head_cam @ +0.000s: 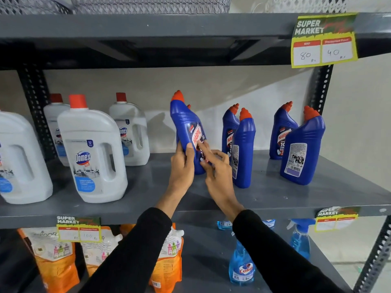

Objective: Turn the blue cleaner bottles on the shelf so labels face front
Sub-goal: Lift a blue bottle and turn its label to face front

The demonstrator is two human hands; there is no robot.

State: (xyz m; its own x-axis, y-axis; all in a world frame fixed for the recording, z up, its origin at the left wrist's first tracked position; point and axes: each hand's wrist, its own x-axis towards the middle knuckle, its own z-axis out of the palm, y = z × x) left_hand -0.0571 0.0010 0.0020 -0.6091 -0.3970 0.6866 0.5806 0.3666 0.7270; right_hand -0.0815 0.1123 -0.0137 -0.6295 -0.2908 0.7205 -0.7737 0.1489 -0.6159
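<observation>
I am holding a tall blue plastic cleaner bottle with a red pointed cap [187, 132] in both hands, over the middle of the grey metal shelf [275, 193]. My left hand [182, 166] has its grip closed around the bottle's lower left side, thumb on the front. My right hand [215, 166] touches the label with fingers partly spread, so its grip is loose, not closed tight. The bottle's red and white label faces me. The bottle leans, its cap pointing up and to the left, its long side running from there down toward my hands. My hands hide its bottom, so I cannot tell if it rests on the shelf. A small bit of another red cap peeks out behind it, and the rest is hidden. To the right a blue bottle with its back label and side to me [243, 151] stands upright and covers part of a blue bottle behind it with a front label [229, 132]. Further right a blue bottle showing its white back label [302, 153] hides part of a blue bottle at the back right with a front label [282, 134]. White plastic jugs with red caps [91, 149] stand on the left.
</observation>
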